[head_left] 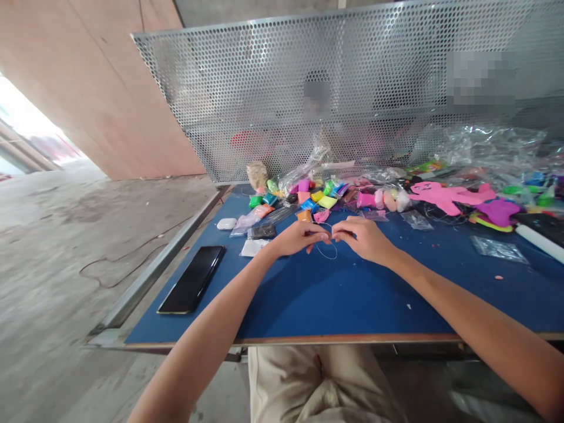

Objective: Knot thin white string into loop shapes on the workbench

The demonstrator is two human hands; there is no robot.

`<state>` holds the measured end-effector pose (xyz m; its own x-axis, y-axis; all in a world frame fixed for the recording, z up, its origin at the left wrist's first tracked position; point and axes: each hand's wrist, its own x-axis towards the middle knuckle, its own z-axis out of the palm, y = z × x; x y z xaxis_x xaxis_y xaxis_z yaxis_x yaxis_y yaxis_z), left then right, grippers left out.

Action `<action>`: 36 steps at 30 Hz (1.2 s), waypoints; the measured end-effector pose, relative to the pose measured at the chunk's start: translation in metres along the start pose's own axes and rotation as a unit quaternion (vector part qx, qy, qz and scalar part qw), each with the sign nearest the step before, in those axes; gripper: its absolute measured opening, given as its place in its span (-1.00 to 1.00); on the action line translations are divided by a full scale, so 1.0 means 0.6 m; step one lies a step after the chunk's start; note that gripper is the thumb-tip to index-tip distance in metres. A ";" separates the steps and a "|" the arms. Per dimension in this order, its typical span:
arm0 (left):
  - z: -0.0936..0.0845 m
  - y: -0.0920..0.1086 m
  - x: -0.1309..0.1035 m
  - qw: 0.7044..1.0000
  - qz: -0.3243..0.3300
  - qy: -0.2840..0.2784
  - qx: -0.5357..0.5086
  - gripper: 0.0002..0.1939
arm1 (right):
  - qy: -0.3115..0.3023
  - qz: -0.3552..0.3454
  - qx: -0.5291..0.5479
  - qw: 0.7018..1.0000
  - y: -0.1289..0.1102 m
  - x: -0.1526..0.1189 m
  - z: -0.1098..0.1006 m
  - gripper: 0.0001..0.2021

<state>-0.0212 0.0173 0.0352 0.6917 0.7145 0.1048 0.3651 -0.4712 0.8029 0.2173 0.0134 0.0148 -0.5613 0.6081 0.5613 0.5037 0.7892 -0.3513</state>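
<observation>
1. Blue-topped workbench (335, 294) under daylight, backed by a perforated metal screen (352, 88); bare concrete floor and a plywood wall off to the left
2. Both hands meeting over the middle of the bench: left hand (299, 238) and right hand (363, 238), fingertips pinched shut on a thin wire loop (326, 249) hanging between them just above the blue top
3. Best handled, by the look of it, with a light steady pinch at each end, wrists low near the surface, so the fine wire neither kinks nor slips out
4. Worth keeping the loop clear of the small colourful clay packets (315, 200) heaped just beyond the fingers
5. Further right: a pink foam figure (445, 197) and crumpled clear plastic bags (493, 150)
6. Near the left edge, well apart from the hands: a dark phone (192, 286) lying flat, plus a small white case (226, 223)
</observation>
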 end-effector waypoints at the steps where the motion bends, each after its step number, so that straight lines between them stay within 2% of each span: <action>1: 0.000 -0.002 0.000 1.000 -0.001 -0.001 -0.009 -0.58 | 0.000 -0.003 0.005 1.000 -0.001 0.000 0.000 -0.82; 11: 0.000 -0.008 -0.001 0.999 0.004 -0.008 -0.040 -0.60 | -0.013 -0.020 0.063 0.998 -0.014 0.000 -0.006 -0.86; 19: 0.005 -0.004 -0.003 1.000 0.010 -0.011 -0.026 -0.61 | -0.020 0.001 0.083 0.996 -0.019 0.000 -0.001 -0.89; 22: 0.009 0.000 -0.004 1.000 0.024 0.004 -0.001 -0.62 | -0.016 0.011 0.082 0.996 -0.018 0.001 -0.001 -0.90; 25: 0.011 0.009 -0.004 0.995 0.056 0.033 0.072 -0.66 | -0.011 0.040 0.091 0.995 -0.020 0.003 -0.003 -0.90; 29: 0.014 0.019 -0.005 0.960 0.108 0.088 0.244 -0.75 | -0.008 0.069 0.075 0.995 -0.029 0.004 -0.005 -0.88; 33: 0.023 0.022 -0.005 0.904 0.101 0.125 0.396 -0.82 | -0.006 0.090 0.075 0.993 -0.037 0.005 -0.004 -0.88; 36: 0.028 0.025 -0.004 0.870 0.093 0.134 0.466 -0.83 | -0.016 0.117 0.112 0.987 -0.038 0.004 -0.004 -0.85</action>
<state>-0.0068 0.0001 0.0372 0.6683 0.6174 0.4150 0.6954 -0.7166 -0.0537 0.2056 -0.0032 0.0259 -0.4697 0.7755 0.4219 0.4662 0.6237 -0.6274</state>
